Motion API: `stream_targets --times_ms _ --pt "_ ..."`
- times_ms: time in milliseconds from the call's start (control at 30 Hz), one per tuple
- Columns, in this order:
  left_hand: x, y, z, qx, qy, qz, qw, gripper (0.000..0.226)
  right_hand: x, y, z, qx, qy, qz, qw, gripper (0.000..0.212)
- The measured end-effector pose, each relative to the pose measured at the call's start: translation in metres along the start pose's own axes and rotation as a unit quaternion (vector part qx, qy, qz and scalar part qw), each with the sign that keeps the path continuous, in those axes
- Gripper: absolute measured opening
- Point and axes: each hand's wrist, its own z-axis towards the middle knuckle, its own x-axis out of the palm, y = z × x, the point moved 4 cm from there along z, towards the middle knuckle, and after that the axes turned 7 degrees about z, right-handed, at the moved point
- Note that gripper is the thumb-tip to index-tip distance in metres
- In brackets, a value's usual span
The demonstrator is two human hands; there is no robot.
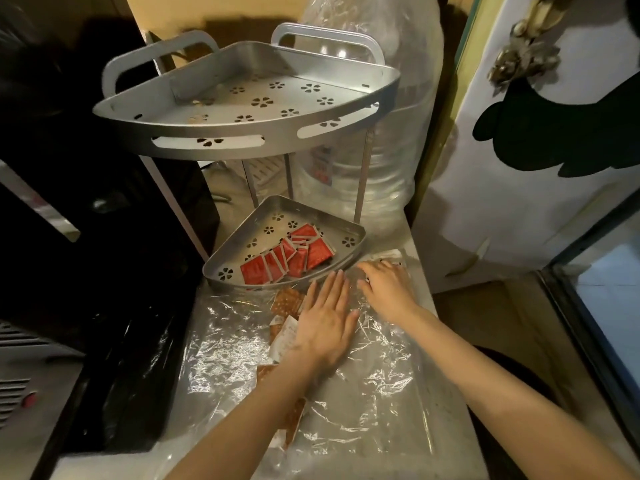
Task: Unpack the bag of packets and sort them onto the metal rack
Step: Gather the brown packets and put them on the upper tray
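A clear plastic bag (346,393) is spread flat on the pale counter (420,271), its long axis running from the near edge away toward the metal rack (242,133), against whose lower tier its far end lies. The film is thin, crinkled and glossy, and light is caught along its folds. Orange-brown packets (285,301) are seen under or within the film along its left part, lined up roughly along the same axis; whether they are inside the bag cannot be told. The rack is a two-tier corner shelf of matte grey metal, each tray quarter-round with a raised rim and flower-shaped perforations. In the lower tray (349,242) a fanned cluster of flat red packets (291,259) with pale edges is held, overlapping one another. The upper tray (381,84) is carried on thin posts. The left hand (325,323) is laid flat on the film, fingers straight and together, pointing toward the rack. The right hand (386,289) rests just beside it at the bag's far right corner, fingers bent onto the film; whether anything is pinched cannot be told. A large clear water bottle (398,168) wrapped in plastic stands behind the rack.
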Motion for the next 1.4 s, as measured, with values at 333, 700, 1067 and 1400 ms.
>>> stream_targets --times_ms 333,700,1067,1400 --pt "0.015 0.004 -0.002 -0.005 0.022 -0.030 0.999 0.062 -0.003 0.000 0.006 0.013 0.002 0.007 1.000 0.030" --pt "0.023 0.003 -0.010 0.006 0.037 -0.022 0.999 0.069 -0.001 0.000 0.017 0.103 0.111 0.003 0.988 0.029" --pt "0.022 0.000 -0.011 0.019 0.047 -0.022 0.998 0.089 -0.015 -0.012 0.014 0.083 0.097 0.185 0.975 0.025" --pt "0.026 0.002 -0.010 0.021 0.034 -0.020 0.999 0.094 -0.042 -0.050 -0.018 0.128 0.007 0.308 0.943 0.015"
